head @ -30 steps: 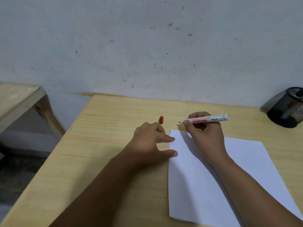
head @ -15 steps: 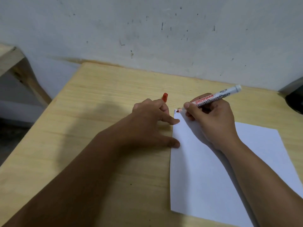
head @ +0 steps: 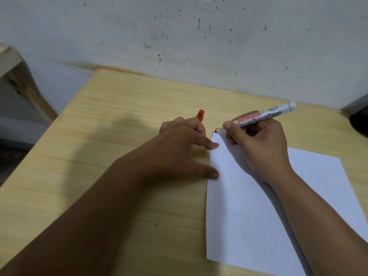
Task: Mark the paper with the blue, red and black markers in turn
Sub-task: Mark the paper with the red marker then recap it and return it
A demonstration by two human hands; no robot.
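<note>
Right hand [head: 256, 148]: pinching white red-tipped board marker [head: 264, 116], tip at corner of white paper sheet [head: 249, 216] | Left hand [head: 185, 148]: fingers spread, pressing paper edge, holding red cap [head: 200, 114]

A white sheet of paper [head: 258, 206] lies flat on the right part of the surface, its left edge running near to far, with a short dark stroke at its far left corner. The red marker [head: 264, 116], white-barrelled with red and black lettering, is uncapped and tilted, its red tip down at that far left corner and its tail pointing up to the far right. Its red cap [head: 200, 114] stands out to the left of the tip.
</note>
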